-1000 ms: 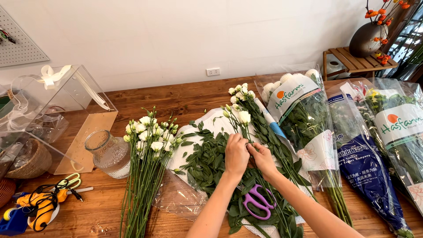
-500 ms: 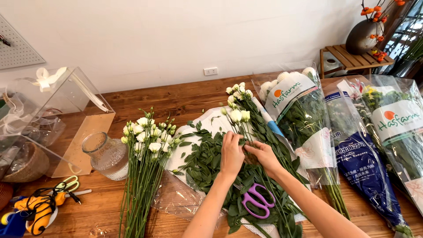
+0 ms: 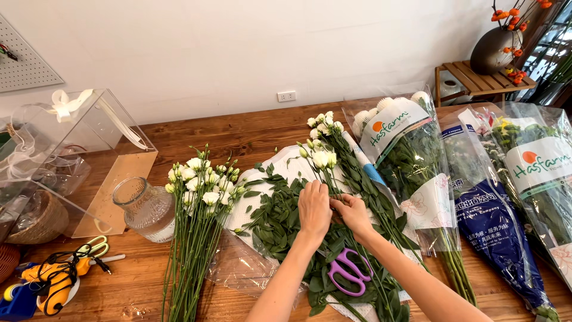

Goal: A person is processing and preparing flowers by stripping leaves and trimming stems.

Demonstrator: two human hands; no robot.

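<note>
Head view: hands (image 3: 333,211) on up-pointing stems (image 3: 333,173)

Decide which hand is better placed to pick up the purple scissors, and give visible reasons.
Right. The right hand lies nearest the purple scissors, just above them on the leaves; the left hand sits further off, pressed on the stems.

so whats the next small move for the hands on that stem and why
Probably slide both hands down the white-budded stem to strip its lower leaves. The left hand and right hand already meet on it over the pile of stripped leaves, while the purple scissors lie untouched below and a bare-stemmed white bunch lies aside.
</note>
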